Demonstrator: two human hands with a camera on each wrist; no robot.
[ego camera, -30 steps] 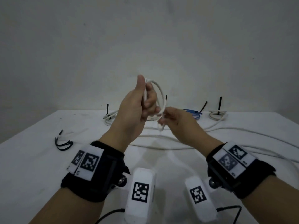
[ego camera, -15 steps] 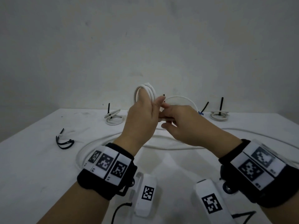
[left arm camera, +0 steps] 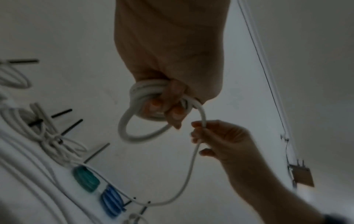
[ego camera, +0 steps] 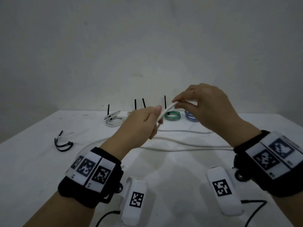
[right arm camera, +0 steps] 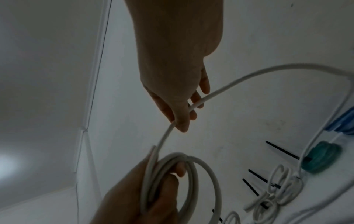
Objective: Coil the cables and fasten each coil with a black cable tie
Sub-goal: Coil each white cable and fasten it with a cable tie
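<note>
My left hand (ego camera: 155,123) grips a small coil of white cable (left arm camera: 142,106) above the table, its fingers curled through the loops. From the coil a strand runs up to my right hand (ego camera: 176,104), which pinches the white cable (right arm camera: 199,103) between thumb and fingers, just right of and slightly above the left hand. Past the right hand the cable drops to the table and trails in long loose runs (ego camera: 180,145). Loose black cable ties (ego camera: 63,143) lie at the table's left.
Along the back of the white table (ego camera: 32,169) lie tied coils: a white one (ego camera: 114,121), a green one (ego camera: 173,116) and a blue one (ego camera: 190,117), with black tie tails (ego camera: 165,102) sticking up. A bare wall stands behind.
My left hand has come down and tipped the coil from upright towards flat. The right hand has moved up and to the right, drawing a strand out from the coil.
</note>
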